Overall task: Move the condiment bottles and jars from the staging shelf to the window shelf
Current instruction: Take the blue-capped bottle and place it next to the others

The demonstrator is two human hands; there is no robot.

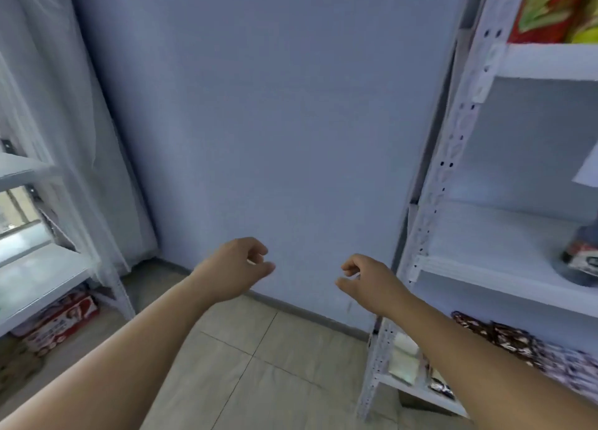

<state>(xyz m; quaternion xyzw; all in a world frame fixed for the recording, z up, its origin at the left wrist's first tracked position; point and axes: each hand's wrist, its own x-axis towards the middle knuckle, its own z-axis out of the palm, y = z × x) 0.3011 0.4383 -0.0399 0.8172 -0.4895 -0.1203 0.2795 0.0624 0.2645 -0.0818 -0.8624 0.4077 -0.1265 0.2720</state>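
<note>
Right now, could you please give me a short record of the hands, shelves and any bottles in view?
left hand: loosely curled, holding nothing
right hand: loosely curled, holding nothing
bottle: one, blurred, on the right shelf at the frame edge
left shelf: beside the window
ahead: wall between the shelves

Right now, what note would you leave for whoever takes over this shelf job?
Hands: left hand and right hand are loosely curled in front of the wall and hold nothing.
Things: one blurred bottle stands on the staging shelf at right. The window shelf at left shows no bottles in the part in view.
Done: cannot tell from here.
Left: at least that bottle must go across.
</note>
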